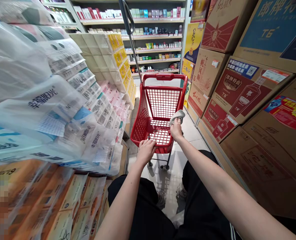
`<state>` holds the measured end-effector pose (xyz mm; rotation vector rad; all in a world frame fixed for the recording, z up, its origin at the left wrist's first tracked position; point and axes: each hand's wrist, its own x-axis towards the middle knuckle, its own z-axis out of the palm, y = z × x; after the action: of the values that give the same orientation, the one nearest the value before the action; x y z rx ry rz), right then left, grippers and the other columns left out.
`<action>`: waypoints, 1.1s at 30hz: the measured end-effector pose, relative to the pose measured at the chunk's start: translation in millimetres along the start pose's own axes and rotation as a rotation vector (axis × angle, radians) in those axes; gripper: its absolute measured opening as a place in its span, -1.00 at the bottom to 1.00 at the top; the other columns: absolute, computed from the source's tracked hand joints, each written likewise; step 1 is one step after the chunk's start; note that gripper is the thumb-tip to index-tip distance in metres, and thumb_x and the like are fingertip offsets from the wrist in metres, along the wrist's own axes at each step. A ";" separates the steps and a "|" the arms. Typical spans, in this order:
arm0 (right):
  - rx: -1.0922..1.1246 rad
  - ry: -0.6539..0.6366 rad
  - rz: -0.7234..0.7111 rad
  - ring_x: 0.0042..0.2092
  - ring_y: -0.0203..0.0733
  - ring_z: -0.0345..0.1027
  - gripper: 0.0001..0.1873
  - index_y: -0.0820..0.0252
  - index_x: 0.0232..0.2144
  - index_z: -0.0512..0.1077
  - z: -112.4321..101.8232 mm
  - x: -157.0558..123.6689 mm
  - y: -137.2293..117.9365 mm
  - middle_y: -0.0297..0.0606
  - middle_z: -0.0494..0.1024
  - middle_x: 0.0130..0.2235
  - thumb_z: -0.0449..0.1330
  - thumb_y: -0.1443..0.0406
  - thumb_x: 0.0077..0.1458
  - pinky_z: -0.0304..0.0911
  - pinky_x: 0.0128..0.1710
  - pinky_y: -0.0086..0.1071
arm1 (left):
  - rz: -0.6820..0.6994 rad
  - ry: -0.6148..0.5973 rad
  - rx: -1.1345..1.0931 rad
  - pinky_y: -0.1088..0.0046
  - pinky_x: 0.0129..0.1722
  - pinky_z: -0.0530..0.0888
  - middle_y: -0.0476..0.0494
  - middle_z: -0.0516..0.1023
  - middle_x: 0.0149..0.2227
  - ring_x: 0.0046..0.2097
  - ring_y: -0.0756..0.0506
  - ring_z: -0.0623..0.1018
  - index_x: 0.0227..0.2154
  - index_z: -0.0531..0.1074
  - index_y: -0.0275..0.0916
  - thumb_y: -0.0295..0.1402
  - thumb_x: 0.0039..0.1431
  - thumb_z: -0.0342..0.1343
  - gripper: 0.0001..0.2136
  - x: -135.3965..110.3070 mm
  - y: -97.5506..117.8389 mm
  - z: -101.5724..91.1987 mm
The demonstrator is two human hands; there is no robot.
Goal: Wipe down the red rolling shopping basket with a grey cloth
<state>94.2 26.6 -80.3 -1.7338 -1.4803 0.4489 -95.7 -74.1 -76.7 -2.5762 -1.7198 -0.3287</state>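
In front of me stands a red plastic shopping basket cart [160, 82] with grid walls, small wheels and a long dark handle [132, 43] slanting up on its far side. My left hand [146, 150] is closed over the near rim of the basket. A crumpled grey cloth [178, 116] is gripped in my right hand [176, 128], held at the basket's right side rim. Through the grid the basket's bottom shows, with nothing lying on it.
Plastic-wrapped tissue packs [62, 106] are piled high on my left, with yellow-and-white packs [117, 56] beyond. Stacked cardboard boxes [245, 90] line the right side. Shelves of small goods [153, 37] close off the far end. The tiled floor [195, 140] between is narrow.
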 end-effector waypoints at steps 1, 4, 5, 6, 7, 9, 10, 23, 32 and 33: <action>-0.004 0.007 -0.007 0.23 0.14 0.02 -0.35 0.55 0.21 0.00 0.6 -9.0 -1.7 0.26 -0.02 0.25 -0.11 0.46 0.03 0.10 0.11 -0.10 | -0.002 0.006 0.007 0.28 -0.04 0.19 -0.09 0.45 -0.23 -0.15 -0.11 0.37 -0.24 0.36 -0.11 -0.31 0.21 -0.12 -0.83 0.3 1.6 1.3; -0.014 0.023 -0.025 0.26 0.10 -0.05 -0.36 0.56 0.21 -0.01 5.9 -49.2 -6.4 0.24 -0.03 0.25 -0.14 0.47 0.04 0.08 0.13 -0.12 | -0.011 0.025 0.032 0.27 -0.05 0.18 -0.11 0.44 -0.25 -0.16 -0.12 0.37 -0.26 0.37 -0.10 -0.29 0.21 -0.12 -0.82 1.1 3.2 4.1; -0.015 0.020 -0.031 0.26 0.09 -0.05 -0.36 0.55 0.21 -0.02 8.7 -65.5 -7.2 0.24 -0.06 0.26 -0.15 0.47 0.05 0.09 0.13 -0.13 | -0.015 0.029 0.037 0.26 -0.05 0.19 -0.11 0.44 -0.26 -0.16 -0.13 0.38 -0.27 0.37 -0.11 -0.28 0.21 -0.12 -0.83 1.5 3.0 4.8; -0.018 0.017 -0.034 0.26 0.09 -0.05 -0.36 0.55 0.22 -0.04 11.6 -81.6 -7.6 0.24 -0.08 0.27 -0.15 0.46 0.06 0.11 0.12 -0.14 | -0.018 0.033 0.040 0.26 -0.06 0.19 -0.11 0.44 -0.26 -0.17 -0.13 0.38 -0.28 0.37 -0.11 -0.29 0.20 -0.11 -0.83 1.7 2.6 5.4; -0.020 0.016 -0.038 0.27 0.08 -0.05 -0.35 0.52 0.24 -0.08 14.5 -96.6 -7.5 0.22 -0.08 0.27 -0.17 0.45 0.07 0.12 0.11 -0.14 | -0.021 0.039 0.040 0.26 -0.06 0.19 -0.12 0.44 -0.27 -0.17 -0.13 0.38 -0.30 0.38 -0.12 -0.29 0.19 -0.11 -0.84 1.9 2.3 5.9; -0.002 0.023 -0.052 0.27 0.05 -0.06 -0.34 0.46 0.26 -0.13 18.5 -118.6 -7.0 0.18 -0.04 0.26 -0.19 0.45 0.09 0.13 0.11 -0.13 | -0.023 0.055 0.033 0.25 -0.04 0.18 -0.11 0.44 -0.28 -0.17 -0.12 0.38 -0.31 0.38 -0.13 -0.31 0.18 -0.10 -0.84 1.9 1.8 6.6; 0.013 0.026 -0.061 0.27 0.05 -0.06 -0.34 0.43 0.26 -0.14 19.1 -124.0 -6.8 0.17 -0.03 0.26 -0.19 0.45 0.09 0.13 0.11 -0.12 | -0.023 0.063 0.028 0.24 -0.03 0.17 -0.11 0.44 -0.28 -0.17 -0.12 0.38 -0.32 0.38 -0.13 -0.32 0.18 -0.10 -0.84 1.7 1.7 6.8; -0.027 -0.110 -0.040 0.19 0.14 0.11 -0.35 0.50 0.20 0.03 -9.5 9.8 -8.0 0.20 -0.05 0.27 -0.09 0.49 0.02 0.11 0.11 -0.10 | -0.031 0.074 -0.057 0.27 -0.02 0.13 -0.07 0.45 -0.27 -0.15 -0.10 0.36 -0.31 0.37 -0.13 -0.23 0.25 -0.16 -0.78 -2.8 11.7 9.2; 0.073 -0.082 -0.181 0.09 0.08 0.24 -0.47 0.23 0.16 0.15 -10.5 -82.5 6.6 0.00 0.11 0.23 -0.10 0.41 0.11 0.25 -0.01 -0.11 | -0.067 0.085 -0.004 0.26 -0.09 0.14 -0.09 0.44 -0.27 -0.16 -0.12 0.34 -0.28 0.37 -0.11 -0.31 0.22 -0.10 -0.85 -0.5 13.4 12.8; 0.074 -0.065 -0.184 0.10 0.08 0.23 -0.47 0.22 0.16 0.14 -8.6 -99.0 7.0 0.00 0.12 0.22 -0.11 0.41 0.12 0.25 -0.02 -0.10 | -0.071 0.087 0.000 0.26 -0.09 0.14 -0.09 0.44 -0.27 -0.16 -0.12 0.34 -0.28 0.37 -0.11 -0.32 0.21 -0.09 -0.86 0.1 13.2 12.8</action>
<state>79.7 -69.5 -102.2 -1.5218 -1.6324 0.4606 -81.5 -77.5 -88.0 -2.4660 -1.7837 -0.4363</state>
